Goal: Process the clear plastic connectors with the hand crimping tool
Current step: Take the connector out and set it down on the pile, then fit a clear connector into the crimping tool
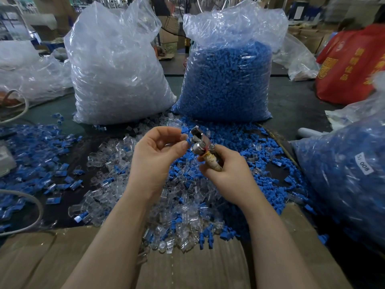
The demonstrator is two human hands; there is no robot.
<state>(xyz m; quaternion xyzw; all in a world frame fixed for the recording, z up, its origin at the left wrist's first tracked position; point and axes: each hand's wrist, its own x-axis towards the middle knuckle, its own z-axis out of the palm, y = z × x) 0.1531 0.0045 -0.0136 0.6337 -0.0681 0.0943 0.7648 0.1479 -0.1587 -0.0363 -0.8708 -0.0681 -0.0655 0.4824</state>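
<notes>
My right hand (227, 174) grips the taped handle of a small metal crimping tool (198, 143), held above the pile with its silver head pointing up and left. My left hand (155, 151) pinches a small part with a blue piece (188, 140) between thumb and fingertips, right at the tool's jaw. Whether a clear connector sits in the jaw is hard to tell. Below both hands lies a loose heap of clear plastic connectors (116, 197) mixed with blue plugs (239, 142).
Two tall plastic bags stand behind: one of clear connectors (116, 65), one of blue plugs (227, 80). Another bag of assembled parts (350, 184) is at right, cardboard (187, 265) lies in front, finished blue-and-clear pieces (41, 161) are scattered left, and a grey cable (35, 207) loops there.
</notes>
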